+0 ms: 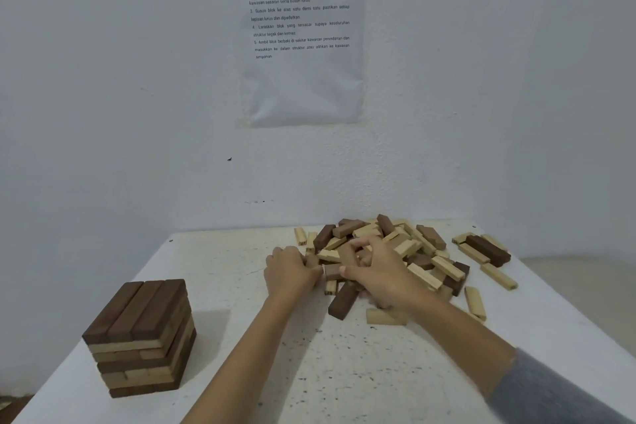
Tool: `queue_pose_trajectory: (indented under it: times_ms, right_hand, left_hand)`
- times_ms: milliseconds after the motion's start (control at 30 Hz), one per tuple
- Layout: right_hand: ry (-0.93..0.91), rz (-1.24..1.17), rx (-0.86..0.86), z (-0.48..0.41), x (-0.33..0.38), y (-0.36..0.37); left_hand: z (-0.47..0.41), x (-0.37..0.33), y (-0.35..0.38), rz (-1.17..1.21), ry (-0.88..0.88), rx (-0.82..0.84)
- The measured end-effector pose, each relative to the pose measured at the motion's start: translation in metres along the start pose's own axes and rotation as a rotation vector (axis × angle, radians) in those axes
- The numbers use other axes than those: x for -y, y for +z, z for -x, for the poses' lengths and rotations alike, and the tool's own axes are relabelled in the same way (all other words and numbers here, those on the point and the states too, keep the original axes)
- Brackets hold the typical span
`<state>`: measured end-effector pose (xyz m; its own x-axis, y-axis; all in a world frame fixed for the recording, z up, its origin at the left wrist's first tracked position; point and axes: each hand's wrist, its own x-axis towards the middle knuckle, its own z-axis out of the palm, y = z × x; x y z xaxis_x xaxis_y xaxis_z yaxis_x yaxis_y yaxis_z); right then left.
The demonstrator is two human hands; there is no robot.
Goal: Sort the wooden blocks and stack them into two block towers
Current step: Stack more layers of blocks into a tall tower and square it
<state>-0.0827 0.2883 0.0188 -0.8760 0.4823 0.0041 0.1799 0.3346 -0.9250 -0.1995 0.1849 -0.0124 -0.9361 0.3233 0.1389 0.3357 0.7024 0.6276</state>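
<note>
A grey sleeve covers the right forearm at the near right edge. On the near left part of the white speckled table stands a block tower. Its top layer is three dark blocks side by side, with dark and pale layers crossed beneath. It stands well apart from everything else.

Further in, a loose dark block and a pale block lie just at the near side of the right hand. That hand's thumb and fingers curl round a brown block at the front of the pile of blocks. The left hand is curled against the pile's left edge, fingertips hidden, so its grip cannot be told.

The pile, dark and pale mixed, spreads toward the table's far right corner. Behind, a printed sheet hangs on the white wall.
</note>
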Motion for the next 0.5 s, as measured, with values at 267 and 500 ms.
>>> queue_pose_trajectory:
  times_ms: [267,500]
  right_hand:
    - [0.042,-0.143,-0.01,-0.011,0.013,-0.049]
    - [0.048,-0.019,-0.13,-0.052,0.015,-0.085]
  left_hand:
    - [0.004,-0.005,-0.013,0.148,0.038,-0.138]
    - [-0.009,-0.03,-0.026,0.63,0.057,-0.054]
